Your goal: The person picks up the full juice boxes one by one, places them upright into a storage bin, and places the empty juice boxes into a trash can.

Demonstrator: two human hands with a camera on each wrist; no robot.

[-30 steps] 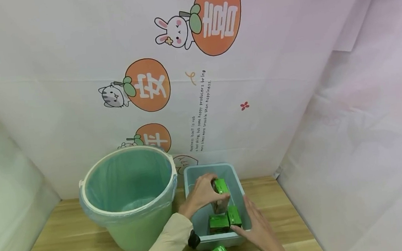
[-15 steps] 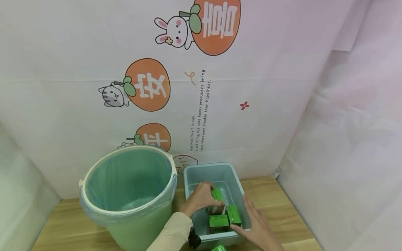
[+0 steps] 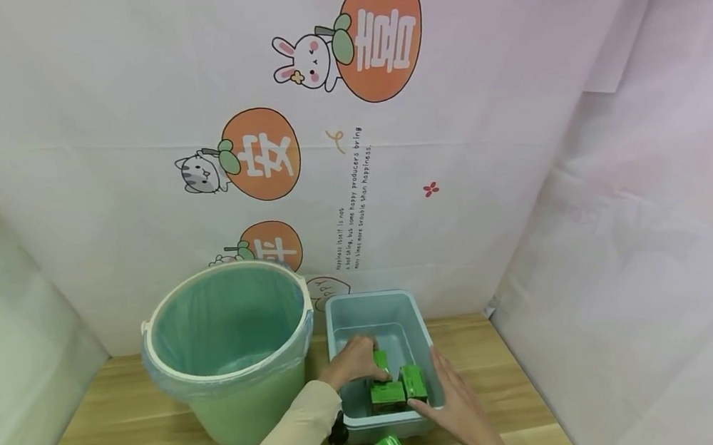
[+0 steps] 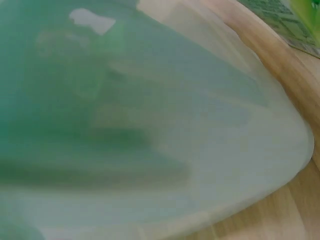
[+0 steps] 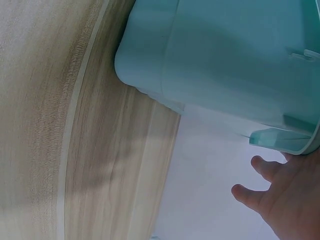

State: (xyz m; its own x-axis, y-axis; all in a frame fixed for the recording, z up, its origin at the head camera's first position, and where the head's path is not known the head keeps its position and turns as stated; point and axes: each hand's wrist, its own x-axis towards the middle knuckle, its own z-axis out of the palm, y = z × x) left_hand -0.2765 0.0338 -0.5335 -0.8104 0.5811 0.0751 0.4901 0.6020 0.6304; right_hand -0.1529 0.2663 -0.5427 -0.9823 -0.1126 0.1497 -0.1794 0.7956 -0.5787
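Here, in the head view, your left hand clasps a green box inside the blue bin, near two more green boxes, while your right hand rests at the rim, thumb and fingers spread. The left wrist view is filled by the lined bucket, blurred. The right wrist view catches your right fingers apart, extended beside the bin.

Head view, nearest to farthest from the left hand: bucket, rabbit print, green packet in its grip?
1. Green packet: held by left hand, inside the blue bin.
2. Bucket: left of the bin.
3. Rabbit print: high on wall.
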